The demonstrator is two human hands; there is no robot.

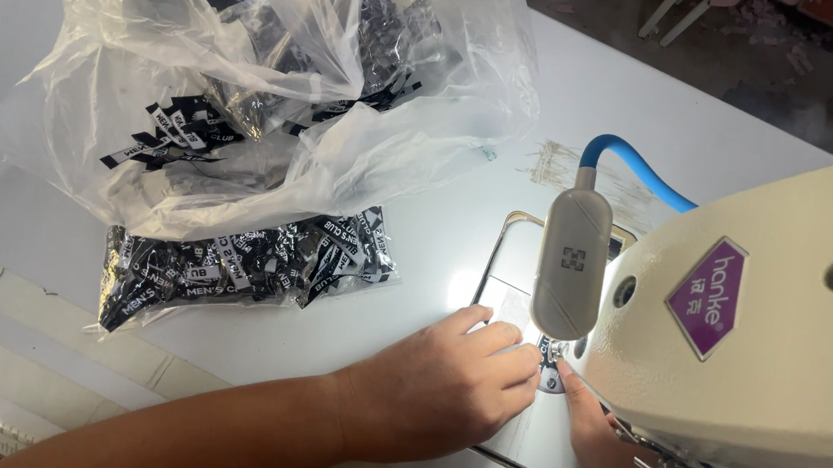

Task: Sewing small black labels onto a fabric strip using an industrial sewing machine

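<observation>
My left hand (pixel 443 387) lies flat on the white sewing table, its fingertips pressing a small black-and-white woven label (pixel 550 356) under the needle area of the cream sewing machine (pixel 768 345). My right hand (pixel 595 435) reaches in from under the machine head, fingers touching the same label from the right; most of that hand is hidden by the machine. A grey lamp on a blue gooseneck (pixel 572 263) hangs over the metal needle plate (pixel 507 292).
A small clear packet of black-and-white labels (pixel 233 268) lies left of the hands. Behind it sits a large crumpled clear plastic bag (pixel 249 79) with more labels. The table's far edge runs at upper right, floor beyond it.
</observation>
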